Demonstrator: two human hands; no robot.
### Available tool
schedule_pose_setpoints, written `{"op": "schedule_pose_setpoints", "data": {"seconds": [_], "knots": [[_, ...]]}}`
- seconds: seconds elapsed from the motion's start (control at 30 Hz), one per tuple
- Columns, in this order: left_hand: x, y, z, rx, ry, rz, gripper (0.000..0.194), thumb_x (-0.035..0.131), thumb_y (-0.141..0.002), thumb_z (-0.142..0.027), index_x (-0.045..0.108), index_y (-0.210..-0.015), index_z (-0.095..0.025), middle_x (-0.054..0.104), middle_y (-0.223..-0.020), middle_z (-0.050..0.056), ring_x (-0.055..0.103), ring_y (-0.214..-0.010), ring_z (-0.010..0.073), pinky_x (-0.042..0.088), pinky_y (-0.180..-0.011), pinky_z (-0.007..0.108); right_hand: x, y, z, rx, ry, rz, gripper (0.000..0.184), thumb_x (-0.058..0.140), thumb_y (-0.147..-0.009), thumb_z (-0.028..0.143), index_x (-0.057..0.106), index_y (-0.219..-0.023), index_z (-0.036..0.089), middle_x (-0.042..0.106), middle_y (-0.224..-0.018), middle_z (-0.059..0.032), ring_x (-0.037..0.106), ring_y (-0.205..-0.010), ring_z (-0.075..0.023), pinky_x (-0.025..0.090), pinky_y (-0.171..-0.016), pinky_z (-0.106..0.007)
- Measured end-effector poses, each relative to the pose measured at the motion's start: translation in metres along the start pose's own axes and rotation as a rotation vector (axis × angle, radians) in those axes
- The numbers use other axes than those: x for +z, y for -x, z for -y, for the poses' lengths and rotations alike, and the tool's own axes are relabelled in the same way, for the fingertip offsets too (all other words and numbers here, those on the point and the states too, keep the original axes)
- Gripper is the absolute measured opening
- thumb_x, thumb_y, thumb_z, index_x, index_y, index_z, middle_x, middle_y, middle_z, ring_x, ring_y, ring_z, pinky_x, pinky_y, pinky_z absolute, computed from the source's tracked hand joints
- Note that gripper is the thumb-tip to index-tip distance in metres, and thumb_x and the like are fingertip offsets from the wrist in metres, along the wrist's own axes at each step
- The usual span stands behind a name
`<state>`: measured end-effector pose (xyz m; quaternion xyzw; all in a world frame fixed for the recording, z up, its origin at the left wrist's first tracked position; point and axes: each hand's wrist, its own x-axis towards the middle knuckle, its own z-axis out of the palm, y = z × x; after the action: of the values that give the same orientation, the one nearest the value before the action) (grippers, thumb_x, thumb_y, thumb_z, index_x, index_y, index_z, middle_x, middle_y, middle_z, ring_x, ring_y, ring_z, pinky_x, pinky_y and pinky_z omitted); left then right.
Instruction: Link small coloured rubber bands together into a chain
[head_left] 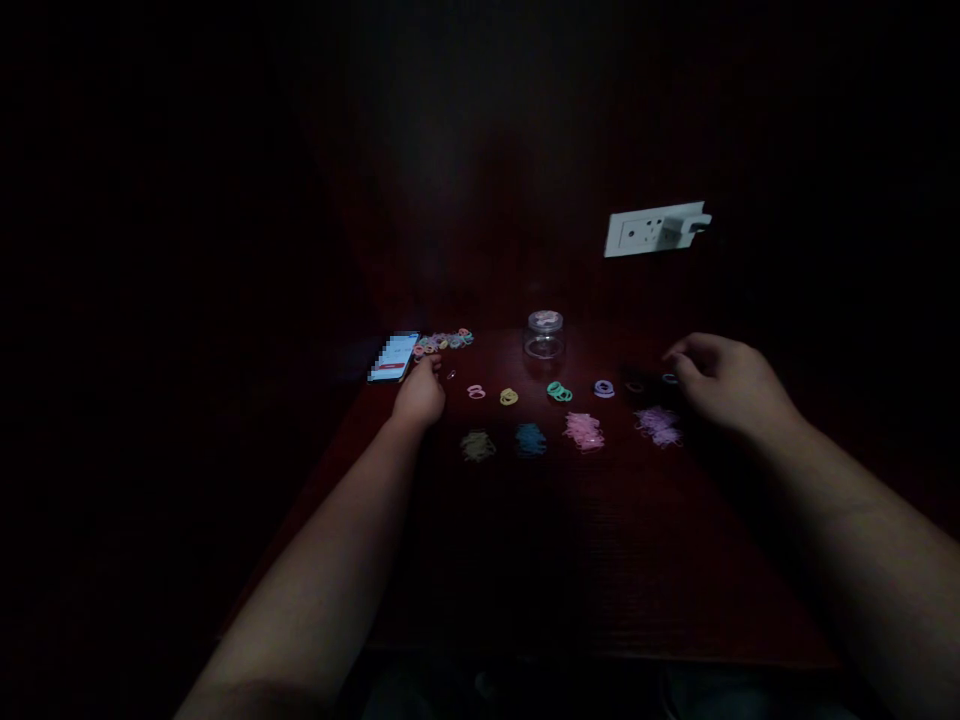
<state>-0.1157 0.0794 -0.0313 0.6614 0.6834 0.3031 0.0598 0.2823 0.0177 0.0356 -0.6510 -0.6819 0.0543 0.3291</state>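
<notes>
My left hand (421,397) is at the left of the table, its partly hidden fingers bent together at the near edge of a mixed pile of small coloured hair ties (450,341). Over on the right, my right hand (727,382) hovers with curled fingers beside a pale hair tie (669,379); whatever it may pinch is too small to tell. Between the hands runs a row of small groups: pink hair ties (476,392), yellow ones (508,397), green ones (559,391), purple ones (604,389) and a dark one (635,387).
Nearer me lie heaps of thin bands: dull yellow (478,445), blue (531,439), pink (583,431) and purple (658,425). A clear lidded jar (544,338) stands behind. A lit phone (394,357) lies at left. A wall socket (652,230) holds a plug.
</notes>
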Motion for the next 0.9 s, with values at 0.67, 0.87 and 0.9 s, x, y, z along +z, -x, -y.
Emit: {"op": "schedule_pose_setpoints", "data": {"seconds": [0.67, 0.87, 0.9], "knots": [[-0.012, 0.008, -0.02, 0.076, -0.055, 0.018, 0.026, 0.056, -0.088, -0.019, 0.074, -0.105, -0.018, 0.075, -0.109, 0.006, 0.071, -0.099, 0.0215, 0.054, -0.096, 0.033, 0.032, 0.003, -0.003, -0.185, -0.228, -0.033, 0.015, 0.052, -0.082, 0.025, 0.065, -0.082, 0.018, 0.072, -0.08, -0.0067, 0.063, -0.064, -0.0181, 0.045, -0.057, -0.028], [-0.017, 0.027, -0.06, 0.398, 0.131, -0.129, 0.014, 0.062, -0.085, -0.017, 0.074, -0.092, -0.02, 0.077, -0.099, 0.003, 0.071, -0.085, 0.0161, 0.057, -0.082, 0.028, 0.035, 0.014, 0.013, -0.248, -0.266, 0.013, 0.015, 0.053, -0.086, 0.028, 0.064, -0.083, 0.019, 0.067, -0.07, -0.0024, 0.057, -0.056, -0.0152, 0.043, -0.053, -0.027], [-0.017, 0.033, -0.068, 0.46, 0.149, -0.131, 0.012, 0.063, -0.085, -0.017, 0.073, -0.091, -0.02, 0.077, -0.097, 0.002, 0.071, -0.084, 0.0155, 0.057, -0.08, 0.027, 0.037, 0.017, 0.018, -0.28, -0.282, 0.043, 0.015, 0.054, -0.086, 0.029, 0.064, -0.083, 0.019, 0.065, -0.069, -0.0015, 0.056, -0.055, -0.0148, 0.042, -0.053, -0.027]]}}
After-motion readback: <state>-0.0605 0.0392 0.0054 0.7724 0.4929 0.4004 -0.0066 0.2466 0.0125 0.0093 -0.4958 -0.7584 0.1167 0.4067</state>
